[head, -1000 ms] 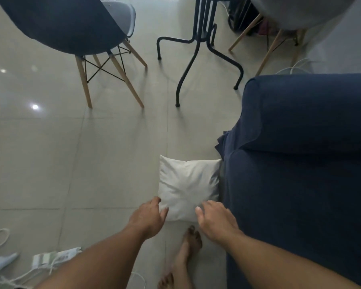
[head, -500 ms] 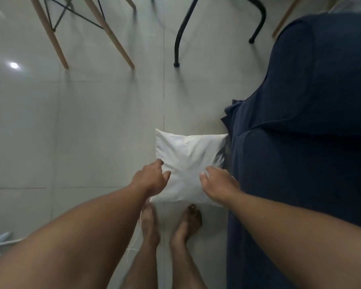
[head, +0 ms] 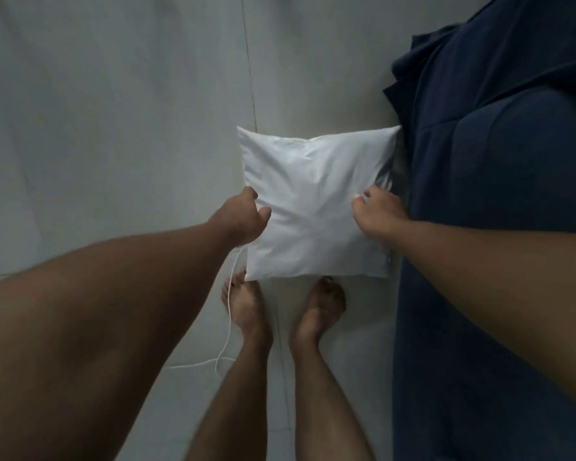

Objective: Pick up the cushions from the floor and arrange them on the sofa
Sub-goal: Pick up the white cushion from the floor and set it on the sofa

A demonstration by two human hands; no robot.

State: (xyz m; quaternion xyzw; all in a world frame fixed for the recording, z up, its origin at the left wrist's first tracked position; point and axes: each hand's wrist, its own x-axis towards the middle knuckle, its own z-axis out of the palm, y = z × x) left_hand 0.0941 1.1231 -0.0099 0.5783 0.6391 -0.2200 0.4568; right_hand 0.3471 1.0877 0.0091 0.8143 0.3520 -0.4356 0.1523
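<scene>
- Your bare feet (head: 316, 304) stand on the floor (head: 113, 128) right at the near edge of the white cushion (head: 313, 207), so you reach straight down.
- Your left hand (head: 243, 217) pinches the cushion's left edge; your right hand (head: 379, 214) clamps its right edge, probably so it lifts level.
- The cushion is low by the floor, its far right corner against the sofa (head: 496, 227), a short lift away.

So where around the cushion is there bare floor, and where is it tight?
Bare tiled floor lies open left of and beyond the cushion. It's crowded on the right, against the sofa, and on the near side: feet, cord.
</scene>
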